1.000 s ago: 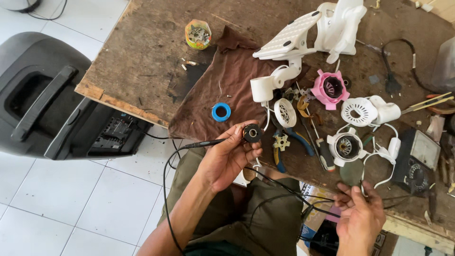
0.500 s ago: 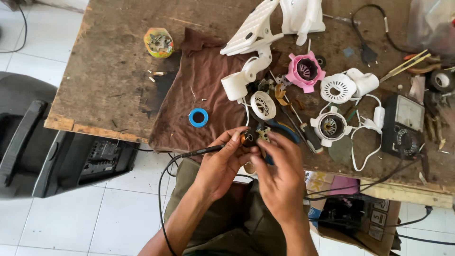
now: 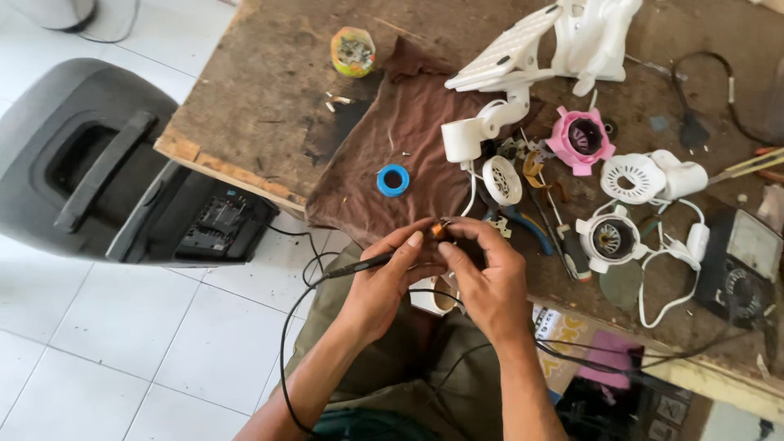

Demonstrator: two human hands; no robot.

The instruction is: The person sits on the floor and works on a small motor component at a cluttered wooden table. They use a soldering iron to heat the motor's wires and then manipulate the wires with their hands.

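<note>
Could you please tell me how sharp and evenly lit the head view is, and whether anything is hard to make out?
Head view: soft, even daylight, no glare; bench and brown cloth sharp; left hand and right hand slightly soft; the small part between the fingertips too tiny to identify; mild wide-angle bending at the frame edges.

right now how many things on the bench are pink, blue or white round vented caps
pink housing: 1
blue tape ring: 1
white vented caps: 2
total: 4
</note>
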